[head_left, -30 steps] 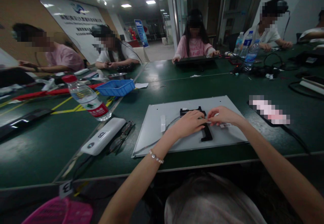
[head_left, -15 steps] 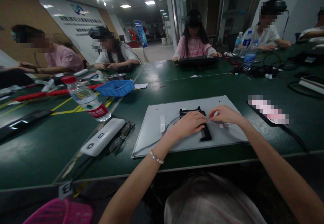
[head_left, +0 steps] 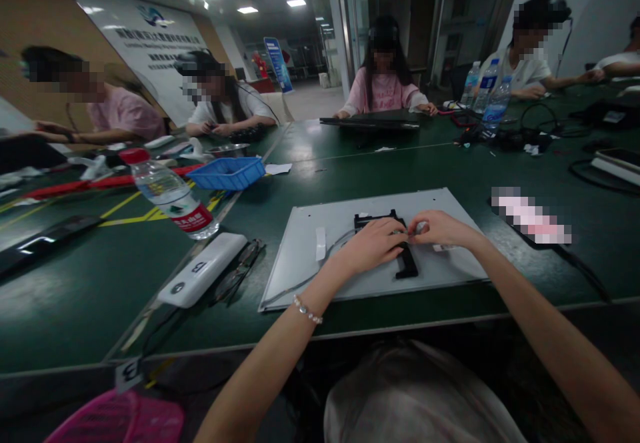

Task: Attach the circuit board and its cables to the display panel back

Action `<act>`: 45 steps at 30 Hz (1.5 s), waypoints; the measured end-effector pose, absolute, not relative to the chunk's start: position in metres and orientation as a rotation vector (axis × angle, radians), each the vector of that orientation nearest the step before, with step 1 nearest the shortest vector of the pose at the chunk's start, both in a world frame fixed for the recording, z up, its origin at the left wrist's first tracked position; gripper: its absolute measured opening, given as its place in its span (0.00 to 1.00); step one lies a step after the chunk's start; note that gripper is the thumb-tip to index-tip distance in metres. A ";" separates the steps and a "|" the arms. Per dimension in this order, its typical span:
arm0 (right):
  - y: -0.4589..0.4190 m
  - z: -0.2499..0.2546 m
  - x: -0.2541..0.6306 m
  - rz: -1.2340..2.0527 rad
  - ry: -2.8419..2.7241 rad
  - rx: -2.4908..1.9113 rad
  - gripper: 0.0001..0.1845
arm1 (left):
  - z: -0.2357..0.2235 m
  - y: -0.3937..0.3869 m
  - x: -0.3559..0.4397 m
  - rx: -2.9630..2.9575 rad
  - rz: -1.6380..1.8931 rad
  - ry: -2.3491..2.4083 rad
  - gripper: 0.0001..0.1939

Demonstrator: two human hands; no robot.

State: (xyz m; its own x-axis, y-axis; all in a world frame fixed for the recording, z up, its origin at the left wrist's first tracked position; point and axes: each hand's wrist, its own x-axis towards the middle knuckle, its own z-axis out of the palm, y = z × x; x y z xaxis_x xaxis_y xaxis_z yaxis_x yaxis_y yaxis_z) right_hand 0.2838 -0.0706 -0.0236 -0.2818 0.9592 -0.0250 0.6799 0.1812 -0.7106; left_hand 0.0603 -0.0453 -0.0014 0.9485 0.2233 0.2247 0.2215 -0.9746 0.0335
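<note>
Left hand (head_left: pixel 377 241): while it lies over the black bracket (head_left: pixel 409 264), its grip is hidden — what it holds cannot be told.
Right hand (head_left: pixel 436 227): fingers bent narrow beside the left hand — anything between them too small to tell.
White panel (head_left: pixel 300 253): flat on the green table (head_left: pixel 340 163), the bracket on top.

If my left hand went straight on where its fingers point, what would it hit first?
Probably your right hand, close beside your left hand; depth is hard to judge.
</note>
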 end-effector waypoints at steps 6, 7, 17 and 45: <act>-0.072 -0.019 0.291 0.997 -1.895 -1.519 0.09 | 0.001 -0.048 0.058 3.042 0.381 0.408 0.19; -0.072 -0.019 0.293 0.993 -1.886 -1.541 0.09 | 0.002 -0.049 0.057 3.027 0.385 0.418 0.20; -0.069 -0.023 0.304 0.683 -1.946 -1.728 0.11 | 0.019 -0.041 0.043 2.996 0.455 0.550 0.20; -0.073 -0.019 0.297 0.687 -2.009 -1.674 0.10 | 0.006 0.010 0.046 3.048 0.111 1.358 0.13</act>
State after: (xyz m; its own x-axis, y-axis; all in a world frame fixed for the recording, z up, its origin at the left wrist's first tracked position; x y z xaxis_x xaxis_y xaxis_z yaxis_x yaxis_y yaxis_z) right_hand 0.2969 -0.0734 -0.0190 -0.1753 0.9844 0.0156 0.7689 0.1468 -0.6223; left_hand 0.0462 0.0098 0.0065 0.6702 0.7289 0.1398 0.7419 -0.6532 -0.1515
